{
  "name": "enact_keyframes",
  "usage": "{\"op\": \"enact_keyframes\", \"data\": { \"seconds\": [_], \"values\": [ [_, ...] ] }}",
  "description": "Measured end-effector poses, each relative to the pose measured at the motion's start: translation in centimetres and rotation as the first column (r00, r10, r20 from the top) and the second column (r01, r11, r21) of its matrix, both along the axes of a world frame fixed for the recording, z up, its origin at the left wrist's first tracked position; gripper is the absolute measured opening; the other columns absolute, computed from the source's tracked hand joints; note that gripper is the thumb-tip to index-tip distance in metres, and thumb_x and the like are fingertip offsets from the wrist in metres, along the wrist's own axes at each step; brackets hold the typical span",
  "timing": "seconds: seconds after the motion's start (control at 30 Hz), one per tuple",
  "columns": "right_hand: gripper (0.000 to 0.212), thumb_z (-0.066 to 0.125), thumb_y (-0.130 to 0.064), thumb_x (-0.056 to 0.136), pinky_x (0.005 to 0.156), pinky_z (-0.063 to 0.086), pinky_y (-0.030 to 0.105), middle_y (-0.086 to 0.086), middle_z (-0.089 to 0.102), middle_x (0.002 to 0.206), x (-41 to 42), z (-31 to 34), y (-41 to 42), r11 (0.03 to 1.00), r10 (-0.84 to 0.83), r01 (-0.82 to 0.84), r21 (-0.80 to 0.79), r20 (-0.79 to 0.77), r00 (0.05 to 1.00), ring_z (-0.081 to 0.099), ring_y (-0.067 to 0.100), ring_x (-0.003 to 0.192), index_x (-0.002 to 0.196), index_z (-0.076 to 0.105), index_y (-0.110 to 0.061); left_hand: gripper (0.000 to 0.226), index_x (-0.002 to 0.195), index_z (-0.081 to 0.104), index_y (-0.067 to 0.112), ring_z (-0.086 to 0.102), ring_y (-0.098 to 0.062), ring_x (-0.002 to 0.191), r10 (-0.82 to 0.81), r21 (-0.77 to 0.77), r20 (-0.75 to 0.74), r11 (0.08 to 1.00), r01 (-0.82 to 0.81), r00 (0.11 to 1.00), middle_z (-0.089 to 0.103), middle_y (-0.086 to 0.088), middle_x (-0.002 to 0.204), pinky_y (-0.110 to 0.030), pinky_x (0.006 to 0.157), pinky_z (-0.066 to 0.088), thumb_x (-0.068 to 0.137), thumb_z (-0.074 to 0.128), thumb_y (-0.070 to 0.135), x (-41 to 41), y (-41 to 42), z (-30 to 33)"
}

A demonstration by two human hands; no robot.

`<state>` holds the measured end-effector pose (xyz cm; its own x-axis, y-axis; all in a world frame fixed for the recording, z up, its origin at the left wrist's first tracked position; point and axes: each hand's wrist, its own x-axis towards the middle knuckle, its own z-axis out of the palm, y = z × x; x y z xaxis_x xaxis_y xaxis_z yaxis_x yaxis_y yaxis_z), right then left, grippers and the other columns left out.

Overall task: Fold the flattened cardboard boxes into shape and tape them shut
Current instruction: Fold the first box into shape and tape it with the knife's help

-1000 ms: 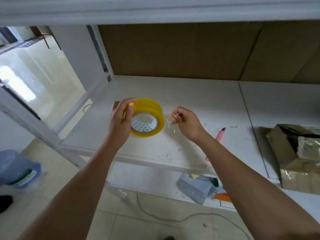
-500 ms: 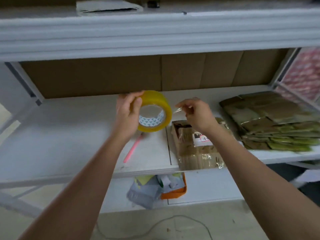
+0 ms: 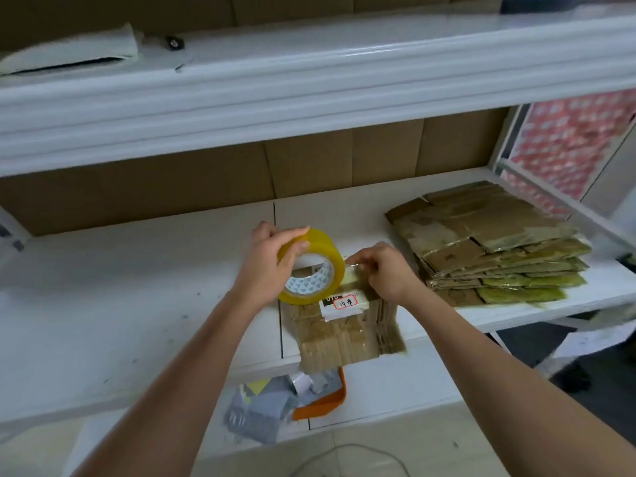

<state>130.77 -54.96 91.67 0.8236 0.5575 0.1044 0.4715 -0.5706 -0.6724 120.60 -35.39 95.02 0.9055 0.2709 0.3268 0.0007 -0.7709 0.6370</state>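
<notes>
On the white shelf (image 3: pixel 120 304), going from the left, the left hand (image 3: pixel 272 266) grips the yellow tape roll (image 3: pixel 311 270), fingers curled over its top edge. A second ago the roll was held up over bare shelf; now both hands have come down over the folded box (image 3: pixel 347 328), which lies at the shelf's front edge with a white label (image 3: pixel 344 302) on top. Just right of the roll, the right hand (image 3: pixel 382 270) pinches the loose tape end with curled fingers, low against the box top. That suggests the taping step is about to begin. Further right, the stack of flat boxes (image 3: pixel 492 242) waits, not yet folded.
</notes>
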Motion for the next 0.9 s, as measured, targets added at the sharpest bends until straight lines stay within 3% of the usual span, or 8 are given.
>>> {"op": "enact_keyframes", "data": {
  "seconds": [0.13,0.2,0.3,0.37,0.5,0.6,0.73,0.9],
  "values": [
    [0.03,0.053,0.003,0.092,0.096,0.048,0.035,0.011,0.065,0.111,0.7,-1.0,-0.2,0.997,0.004,0.004,0.073,-0.101,0.995,0.062,0.024,0.101,0.11,0.073,-0.011,0.05,0.131,0.052,0.042,0.045,0.003,0.093,-0.008,-0.138,-0.013,0.99,0.006,1.0,0.039,0.009,0.101,-0.021,0.088,0.04,0.083,0.05,0.055,0.7,0.8,-0.5],
    [0.031,0.059,-0.002,0.091,0.091,0.051,0.035,0.006,0.062,0.103,1.1,-1.2,-0.2,0.987,-0.055,0.083,0.138,-0.194,0.979,0.061,0.02,0.092,0.118,0.067,-0.016,0.055,0.135,0.046,0.046,0.047,0.005,0.098,0.007,-0.251,-0.01,0.968,-0.01,1.0,0.04,0.012,0.106,-0.017,0.091,0.042,0.081,0.054,0.055,0.6,1.0,-0.9],
    [0.027,0.062,0.0,0.09,0.082,0.054,0.033,0.01,0.063,0.091,1.7,-1.8,-0.5,0.924,-0.083,0.224,0.309,-0.41,0.908,0.061,0.019,0.075,0.116,0.064,-0.008,0.059,0.133,0.039,0.042,0.054,-0.005,0.106,0.003,-0.37,-0.072,0.928,-0.03,0.997,0.047,0.011,0.12,-0.016,0.077,0.051,0.082,0.069,0.041,0.2,1.2,-2.3],
    [0.024,0.063,0.003,0.089,0.073,0.055,0.024,0.012,0.063,0.082,1.9,-2.1,-0.9,0.879,-0.035,0.271,0.393,-0.513,0.857,0.06,0.015,0.064,0.113,0.064,0.001,0.052,0.122,0.043,0.034,0.063,-0.009,0.101,-0.007,-0.433,-0.116,0.9,-0.045,0.993,0.058,0.008,0.114,-0.016,0.065,0.054,0.08,0.074,0.035,-0.2,0.9,-3.4],
    [0.023,0.068,0.004,0.084,0.067,0.054,0.02,0.008,0.065,0.073,2.2,-2.3,-1.4,0.826,0.061,0.298,0.478,-0.603,0.796,0.059,0.011,0.059,0.107,0.065,0.002,0.048,0.115,0.051,0.03,0.065,0.003,0.087,-0.019,-0.444,-0.129,0.895,-0.04,0.991,0.064,0.008,0.103,-0.011,0.06,0.051,0.077,0.08,0.03,-0.6,0.3,-4.3],
    [0.024,0.07,0.005,0.083,0.066,0.053,0.022,0.012,0.066,0.078,2.6,-2.2,-1.4,0.841,0.075,0.279,0.463,-0.61,0.789,0.059,0.013,0.059,0.106,0.066,-0.001,0.061,0.114,0.046,0.033,0.061,0.014,0.084,-0.07,-0.436,-0.176,0.9,-0.014,0.982,0.061,0.008,0.103,-0.006,0.059,0.049,0.07,0.086,0.017,-0.9,0.3,-3.9],
    [0.019,0.066,0.007,0.085,0.063,0.054,0.02,0.013,0.063,0.078,2.7,-1.8,-1.6,0.885,0.075,0.2,0.421,-0.551,0.831,0.06,0.01,0.057,0.102,0.066,0.0,0.069,0.117,0.037,0.037,0.051,0.029,0.081,-0.03,-0.353,-0.232,0.934,-0.056,0.972,0.055,0.015,0.102,0.003,0.055,0.041,0.072,0.086,0.016,-1.3,-0.3,-3.7],
    [0.018,0.068,0.008,0.083,0.065,0.052,0.019,0.003,0.063,0.075,3.8,-1.3,-2.2,0.936,0.068,0.049,0.349,-0.313,0.947,0.06,0.012,0.063,0.089,0.069,-0.009,0.072,0.124,0.032,0.035,0.055,0.009,0.083,0.007,-0.309,-0.279,0.946,-0.096,0.96,0.051,0.017,0.104,-0.001,0.055,0.043,0.075,0.084,0.022,-1.0,-0.4,-3.5]
  ]
}}
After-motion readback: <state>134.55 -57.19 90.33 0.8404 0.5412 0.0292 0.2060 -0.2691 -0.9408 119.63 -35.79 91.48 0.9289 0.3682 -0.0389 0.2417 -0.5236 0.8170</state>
